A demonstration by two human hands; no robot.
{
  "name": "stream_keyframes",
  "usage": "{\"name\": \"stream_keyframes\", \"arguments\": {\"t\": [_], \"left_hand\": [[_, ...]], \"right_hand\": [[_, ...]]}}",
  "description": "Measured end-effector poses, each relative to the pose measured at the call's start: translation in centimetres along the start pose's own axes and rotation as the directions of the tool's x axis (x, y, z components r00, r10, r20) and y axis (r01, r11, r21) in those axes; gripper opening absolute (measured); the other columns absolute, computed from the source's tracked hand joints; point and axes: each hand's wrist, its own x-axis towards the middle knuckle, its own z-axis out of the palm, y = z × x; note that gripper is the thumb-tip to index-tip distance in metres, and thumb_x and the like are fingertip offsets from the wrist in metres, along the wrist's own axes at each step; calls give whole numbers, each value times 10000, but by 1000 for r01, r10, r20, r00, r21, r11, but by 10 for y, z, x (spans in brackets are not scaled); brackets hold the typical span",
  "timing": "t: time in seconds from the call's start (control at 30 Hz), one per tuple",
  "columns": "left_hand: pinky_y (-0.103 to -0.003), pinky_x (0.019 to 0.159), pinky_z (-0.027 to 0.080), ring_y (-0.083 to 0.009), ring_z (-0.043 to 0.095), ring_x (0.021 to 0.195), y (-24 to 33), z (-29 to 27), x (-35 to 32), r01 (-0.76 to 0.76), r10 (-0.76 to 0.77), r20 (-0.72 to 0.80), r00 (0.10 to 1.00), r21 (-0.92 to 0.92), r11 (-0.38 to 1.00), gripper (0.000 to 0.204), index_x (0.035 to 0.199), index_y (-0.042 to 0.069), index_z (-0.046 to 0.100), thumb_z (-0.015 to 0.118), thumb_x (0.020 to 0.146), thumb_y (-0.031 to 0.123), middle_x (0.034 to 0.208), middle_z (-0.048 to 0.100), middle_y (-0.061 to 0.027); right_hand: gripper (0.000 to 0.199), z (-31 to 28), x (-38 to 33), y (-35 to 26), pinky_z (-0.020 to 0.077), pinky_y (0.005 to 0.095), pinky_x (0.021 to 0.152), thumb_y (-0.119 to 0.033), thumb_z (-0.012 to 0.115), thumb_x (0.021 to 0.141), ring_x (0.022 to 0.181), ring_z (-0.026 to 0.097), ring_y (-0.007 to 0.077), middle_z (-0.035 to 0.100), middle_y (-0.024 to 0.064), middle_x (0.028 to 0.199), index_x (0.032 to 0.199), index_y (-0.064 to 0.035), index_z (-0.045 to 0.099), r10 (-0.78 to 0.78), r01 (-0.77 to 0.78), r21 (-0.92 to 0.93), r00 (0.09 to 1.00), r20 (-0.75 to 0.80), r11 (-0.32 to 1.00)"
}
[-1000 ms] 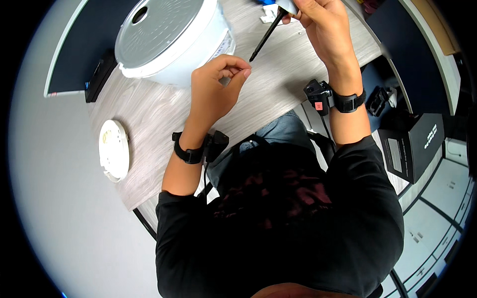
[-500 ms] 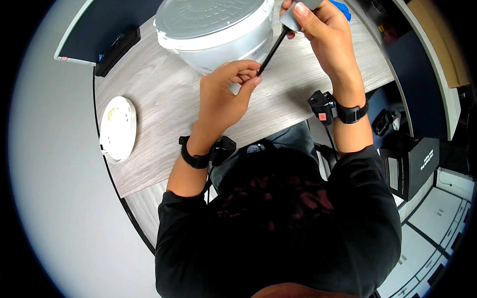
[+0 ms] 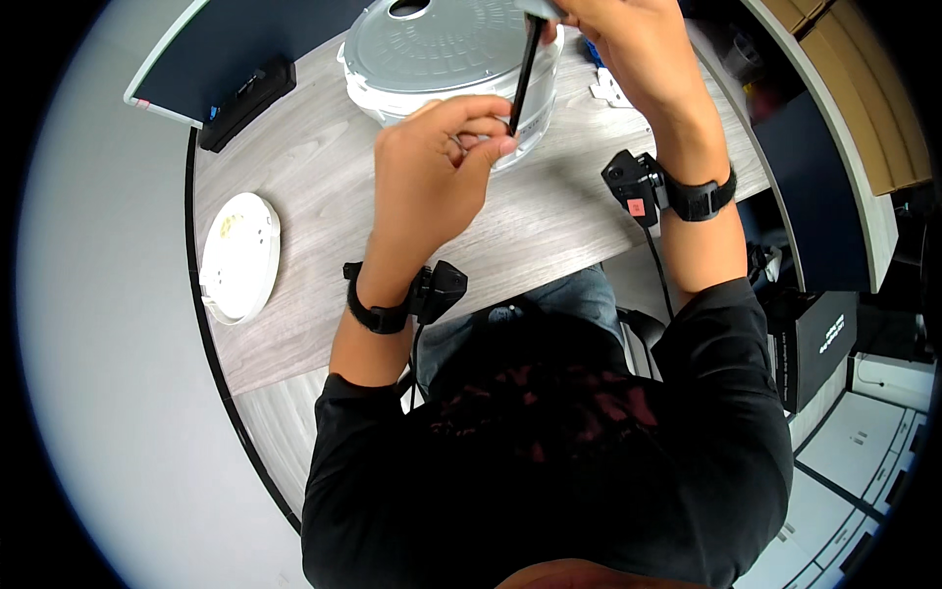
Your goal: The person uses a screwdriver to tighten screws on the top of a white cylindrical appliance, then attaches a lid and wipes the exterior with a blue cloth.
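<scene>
My left hand (image 3: 437, 167) is raised over the wooden desk (image 3: 304, 206), its fingertips pinched on the lower end of a thin black rod (image 3: 523, 74). My right hand (image 3: 628, 54) grips the rod's upper end together with a small grey piece at the top edge of the view. The rod slants in front of a large round white appliance (image 3: 442, 49) with a ribbed lid. Both wrists wear black bands with small black devices attached.
A round white disc (image 3: 238, 257) lies at the desk's left edge. A black rectangular box (image 3: 247, 93) sits at the far left by a dark panel. Small white pieces (image 3: 608, 90) lie to the right of the appliance. A black box (image 3: 819, 344) stands on the floor at right.
Both hands have come closer and higher in the view, still on the rod. The rod has swung from a slant toward nearly upright. The appliance now lies directly behind the hands.
</scene>
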Motion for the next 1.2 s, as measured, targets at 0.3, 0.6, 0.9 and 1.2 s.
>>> {"name": "stream_keyframes", "arguments": {"t": [0.3,0.6,0.9,1.2], "left_hand": [[-268,662,515,-128,605,724,-2,-4,44,-175,222,-234,947,209,962,202,954,84,773,783,761,26,805,772,-3],[-275,614,480,-134,543,680,-15,2,47,-211,279,-232,932,277,937,190,909,97,762,791,734,28,783,764,32],[-277,599,460,-141,521,666,-17,2,47,-240,304,-222,926,276,931,220,915,101,748,789,718,12,780,757,43],[-273,626,455,-138,526,687,-17,0,46,-193,246,-207,947,246,950,249,939,101,739,799,713,15,804,757,43]], "right_hand": [[247,9,49,-21,461,206,622,-269,664,992,682,535,46,596,-20,803,1001,-22,641,-146,148,-136,989,22,980],[202,10,48,-16,445,196,591,-230,673,985,666,521,31,588,-30,770,976,-34,625,-90,100,-201,994,59,975],[207,12,45,-20,455,200,600,-223,667,988,682,524,32,596,-25,802,1019,-21,634,-88,95,-111,994,67,989],[230,3,51,-21,475,218,633,-222,675,980,716,541,53,604,-12,821,1027,0,635,-49,81,-172,983,178,982]]}}
